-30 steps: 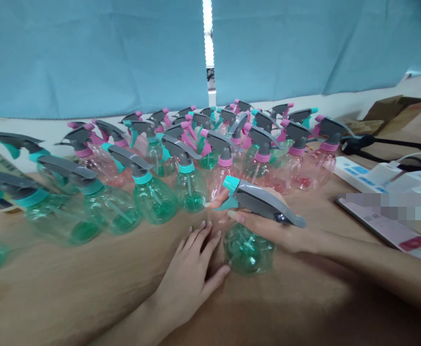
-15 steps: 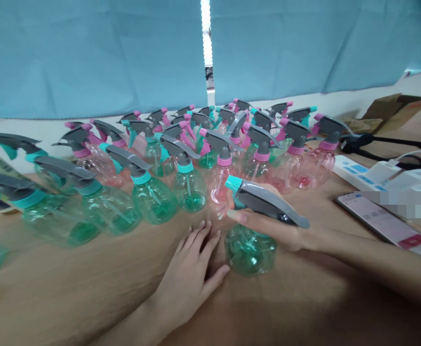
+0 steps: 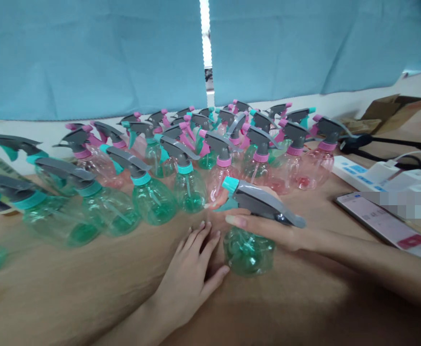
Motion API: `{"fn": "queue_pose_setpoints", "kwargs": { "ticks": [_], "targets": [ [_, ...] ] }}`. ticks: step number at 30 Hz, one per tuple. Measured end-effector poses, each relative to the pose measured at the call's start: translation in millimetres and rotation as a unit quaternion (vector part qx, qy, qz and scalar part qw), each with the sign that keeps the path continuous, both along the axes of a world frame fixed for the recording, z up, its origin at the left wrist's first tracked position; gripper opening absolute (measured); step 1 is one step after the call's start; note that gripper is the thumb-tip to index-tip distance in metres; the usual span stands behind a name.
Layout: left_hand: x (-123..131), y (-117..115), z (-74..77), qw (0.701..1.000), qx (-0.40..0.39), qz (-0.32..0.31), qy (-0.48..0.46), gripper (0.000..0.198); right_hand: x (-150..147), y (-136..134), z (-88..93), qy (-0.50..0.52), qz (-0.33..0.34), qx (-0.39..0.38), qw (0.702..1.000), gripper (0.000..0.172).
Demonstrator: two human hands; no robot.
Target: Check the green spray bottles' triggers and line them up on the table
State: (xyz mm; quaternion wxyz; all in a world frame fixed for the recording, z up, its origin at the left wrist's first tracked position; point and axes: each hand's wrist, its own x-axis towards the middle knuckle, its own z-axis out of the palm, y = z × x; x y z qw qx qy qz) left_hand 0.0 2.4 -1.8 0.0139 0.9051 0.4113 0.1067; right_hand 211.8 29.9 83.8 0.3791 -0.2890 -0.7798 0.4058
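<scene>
My right hand (image 3: 268,226) is wrapped round the neck of a green spray bottle (image 3: 248,252), whose grey head and turquoise nozzle point to the upper left. The bottle stands upright on the wooden table (image 3: 98,288). Its turquoise trigger sits out from the head, with my fingers around and beside it. Flat on the tabletop just left of that bottle lies my left hand (image 3: 192,269), fingers stretched and holding nothing. Beyond both hands are a green spray bottle (image 3: 191,190) with a turquoise collar and a pink spray bottle (image 3: 223,175) with a pink collar.
Several more green and pink spray bottles (image 3: 154,202) crowd the back and left. On the right are a phone (image 3: 379,221), a white power strip (image 3: 351,170) with chargers, black cables and a cardboard box (image 3: 394,113). A blue curtain (image 3: 105,57) hangs behind.
The fingers of my right hand have extended leftward from the trigger, which now stands further out from the head. The bottle head has shifted slightly left. My left hand stays put.
</scene>
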Motion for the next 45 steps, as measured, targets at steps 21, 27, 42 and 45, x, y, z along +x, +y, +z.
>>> {"fn": "queue_pose_setpoints", "kwargs": {
  "ticks": [21,27,42,45],
  "targets": [
    [-1.4,0.6,-3.4,1.000,-0.001,-0.005,-0.019,0.051,-1.0,1.5,-9.7,0.064,0.008,-0.068,0.996,0.026],
    [-0.9,0.6,-2.2,1.000,0.001,-0.005,-0.014,0.052,-0.1,1.1,-10.0,0.066,0.012,-0.073,0.995,0.024],
    [-0.7,0.5,-2.1,1.000,-0.004,-0.004,-0.009,0.053,-0.1,1.9,-10.8,0.065,0.021,-0.060,0.996,0.022],
    [-0.6,0.6,-2.1,1.000,-0.004,-0.003,-0.010,0.054,-0.2,2.1,-11.8,0.050,0.005,-0.054,0.997,0.022]
  ]
}}
